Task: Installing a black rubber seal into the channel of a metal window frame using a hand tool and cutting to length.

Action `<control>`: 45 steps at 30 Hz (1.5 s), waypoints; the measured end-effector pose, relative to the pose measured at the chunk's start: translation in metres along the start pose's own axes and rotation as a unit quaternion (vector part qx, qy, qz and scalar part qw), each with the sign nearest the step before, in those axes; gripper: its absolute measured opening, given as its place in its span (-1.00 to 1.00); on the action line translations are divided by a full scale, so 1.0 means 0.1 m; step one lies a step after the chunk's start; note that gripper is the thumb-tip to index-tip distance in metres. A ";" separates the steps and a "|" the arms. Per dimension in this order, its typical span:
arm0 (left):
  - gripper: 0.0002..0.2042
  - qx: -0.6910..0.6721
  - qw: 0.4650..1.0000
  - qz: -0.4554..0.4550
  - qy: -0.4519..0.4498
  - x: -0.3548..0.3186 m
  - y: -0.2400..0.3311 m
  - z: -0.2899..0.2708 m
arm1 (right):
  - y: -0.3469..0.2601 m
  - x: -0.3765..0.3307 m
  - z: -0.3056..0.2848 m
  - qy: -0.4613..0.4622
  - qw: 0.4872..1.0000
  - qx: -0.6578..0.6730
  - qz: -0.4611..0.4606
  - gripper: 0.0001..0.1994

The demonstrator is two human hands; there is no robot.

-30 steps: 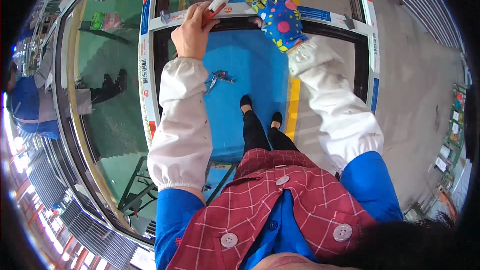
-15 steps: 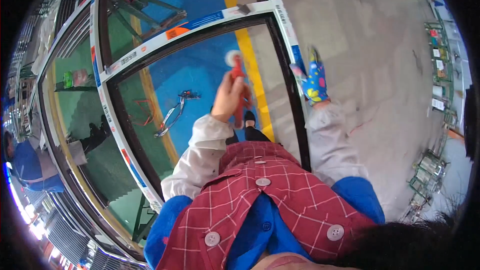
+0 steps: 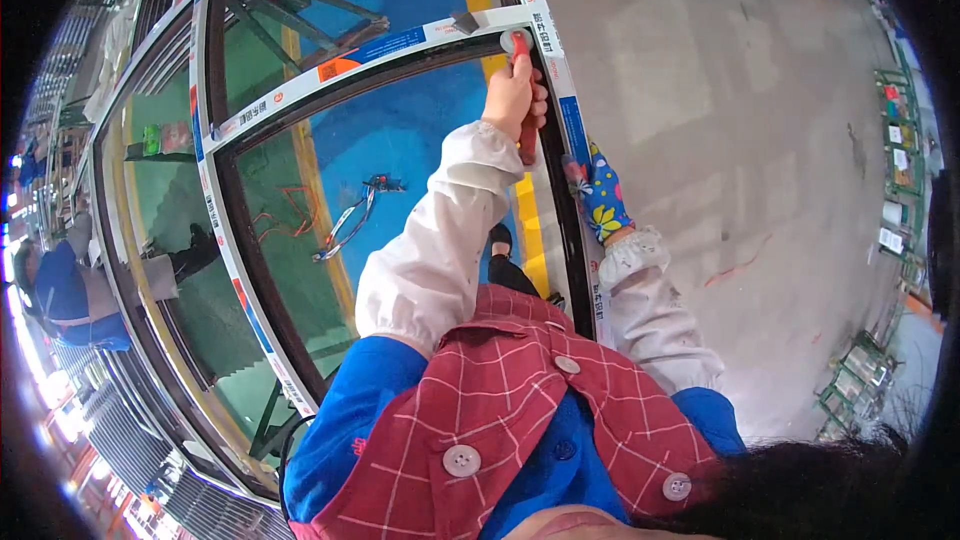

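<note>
Red-handled roller tool (image 3: pixel 524 90), with a pale round head, sits at the upper right corner of the white window frame (image 3: pixel 300 90). Left hand (image 3: pixel 512 98) is wrapped tight around its handle. Right hand (image 3: pixel 603 202), in a blue patterned glove, rests flat against the frame's right rail, fingers extended.
</note>
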State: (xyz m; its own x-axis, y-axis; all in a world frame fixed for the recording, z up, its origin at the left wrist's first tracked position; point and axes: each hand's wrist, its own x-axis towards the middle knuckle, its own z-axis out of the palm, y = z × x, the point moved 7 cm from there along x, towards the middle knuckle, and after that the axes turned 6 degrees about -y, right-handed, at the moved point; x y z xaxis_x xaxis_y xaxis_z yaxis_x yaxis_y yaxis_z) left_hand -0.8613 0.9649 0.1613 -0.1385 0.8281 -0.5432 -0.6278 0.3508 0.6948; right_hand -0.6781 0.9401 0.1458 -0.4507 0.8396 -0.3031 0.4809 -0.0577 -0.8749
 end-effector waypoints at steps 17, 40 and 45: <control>-0.65 0.163 0.977 0.137 -0.004 -0.91 -0.01 -0.91 | -0.43 -0.08 -0.09 0.088 0.971 -0.213 -0.069 -0.42; -0.63 0.216 0.968 0.124 0.026 -0.40 -0.81 -0.11 | 0.00 -0.27 -0.16 0.097 0.967 -0.098 0.214 -0.58; -0.56 0.118 0.987 0.110 0.022 0.22 -0.44 -0.16 | -0.07 -0.25 -0.19 0.115 0.980 -0.122 0.104 -0.46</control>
State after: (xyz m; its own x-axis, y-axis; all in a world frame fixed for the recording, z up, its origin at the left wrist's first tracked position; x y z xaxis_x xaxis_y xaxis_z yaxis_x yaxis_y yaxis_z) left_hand -0.8488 0.9612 0.1115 -0.2879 0.8777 -0.3831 -0.3839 0.2607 0.8858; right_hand -0.6563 0.9298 0.1668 -0.1562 0.9246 -0.3475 0.7227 -0.1329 -0.6783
